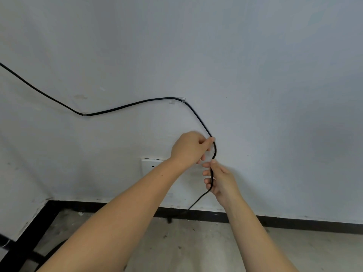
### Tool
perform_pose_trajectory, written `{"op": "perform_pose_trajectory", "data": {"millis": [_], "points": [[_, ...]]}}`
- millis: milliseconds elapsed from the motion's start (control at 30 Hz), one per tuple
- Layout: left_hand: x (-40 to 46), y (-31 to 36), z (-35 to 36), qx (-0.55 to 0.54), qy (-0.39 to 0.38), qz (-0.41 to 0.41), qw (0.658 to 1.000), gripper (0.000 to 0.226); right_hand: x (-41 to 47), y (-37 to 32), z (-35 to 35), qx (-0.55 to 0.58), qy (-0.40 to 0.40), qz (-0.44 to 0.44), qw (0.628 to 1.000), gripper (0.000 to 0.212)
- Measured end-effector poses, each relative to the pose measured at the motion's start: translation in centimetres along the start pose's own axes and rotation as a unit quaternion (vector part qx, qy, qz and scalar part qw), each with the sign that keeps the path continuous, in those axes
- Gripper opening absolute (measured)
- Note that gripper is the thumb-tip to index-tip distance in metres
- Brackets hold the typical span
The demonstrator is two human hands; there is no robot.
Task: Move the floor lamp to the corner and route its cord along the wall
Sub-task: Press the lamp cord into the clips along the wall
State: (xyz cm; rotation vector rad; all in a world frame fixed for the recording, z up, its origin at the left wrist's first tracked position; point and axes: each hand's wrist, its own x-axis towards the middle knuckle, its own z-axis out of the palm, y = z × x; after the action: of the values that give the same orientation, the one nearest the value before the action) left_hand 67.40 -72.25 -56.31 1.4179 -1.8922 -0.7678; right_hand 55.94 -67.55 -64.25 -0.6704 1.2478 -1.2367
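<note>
Head view: we look at a white wall with a black baseboard above a grey floor.
Cord: the black cord runs across the wall from the upper left, through two clear clips, then bends down into our hands and drops toward the baseboard.
Left hand: our left hand pinches the cord between thumb and fingers, just below the second clip.
Right hand: our right hand is closed loosely around the cord lower down, thumb on top.
Outlet: a white wall outlet sits partly hidden behind our left wrist.
</note>
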Motion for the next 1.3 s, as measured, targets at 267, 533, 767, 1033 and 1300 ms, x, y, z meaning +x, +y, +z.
{"op": "perform_pose_trajectory", "data": {"millis": [267, 533, 767, 1033, 1300], "points": [[-0.4, 0.4, -0.2, -0.006, -0.003, -0.002, 1.0, 0.046, 0.0, 0.6, 1.5, 0.063, -0.028, -0.024, 0.997, 0.034], [-0.3, 0.8, -0.3, -0.009, 0.001, -0.034, 0.999, 0.037, 0.0, 2.3, 0.8, 0.003, 0.043, -0.152, 0.987, 0.029], [-0.1, 0.7, -0.2, -0.028, -0.015, -0.044, 0.999, 0.036, 0.7, 1.7, 1.0, -0.047, 0.028, -0.124, 0.991, 0.032], [-0.1, 0.7, -0.1, -0.021, -0.01, -0.059, 0.998, 0.03, 0.4, 1.7, 0.9, -0.074, 0.032, -0.119, 0.99, 0.032], [-0.4, 1.0, -0.3, -0.053, -0.02, -0.081, 0.995, 0.028, 0.1, 0.9, 1.4, -0.06, -0.021, -0.086, 0.994, 0.033]]}}
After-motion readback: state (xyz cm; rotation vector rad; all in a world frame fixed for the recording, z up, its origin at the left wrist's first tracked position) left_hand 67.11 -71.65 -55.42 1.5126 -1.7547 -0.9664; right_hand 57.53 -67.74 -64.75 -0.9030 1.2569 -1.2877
